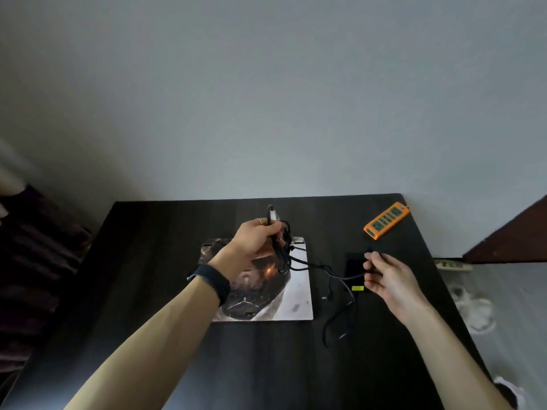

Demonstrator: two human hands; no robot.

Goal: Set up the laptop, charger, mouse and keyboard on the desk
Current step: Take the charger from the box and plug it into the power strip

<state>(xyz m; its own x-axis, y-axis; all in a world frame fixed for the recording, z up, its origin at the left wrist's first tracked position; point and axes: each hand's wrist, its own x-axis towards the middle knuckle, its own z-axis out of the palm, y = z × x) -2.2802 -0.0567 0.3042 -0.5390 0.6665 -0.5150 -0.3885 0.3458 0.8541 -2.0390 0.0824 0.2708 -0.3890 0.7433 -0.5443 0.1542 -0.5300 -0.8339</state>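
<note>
A closed laptop point(284, 300) with a printed grey-and-dark lid lies flat in the middle of the dark desk point(165, 291). Above its far edge my left hand point(257, 241) grips a bundle of black charger cable point(281, 250), with the plug end sticking up past my fingers. The cable runs right across the desk to the black charger brick point(355, 270), which has a yellow label. My right hand point(387, 279) pinches the cable at the brick. More cable loops on the desk below the brick. No mouse or keyboard is in view.
An orange power strip point(386, 221) lies at the desk's far right corner. A grey wall stands behind the desk. Past the right edge are a white power strip point(453, 264) on the floor and some white objects. Dark fabric lies at the left.
</note>
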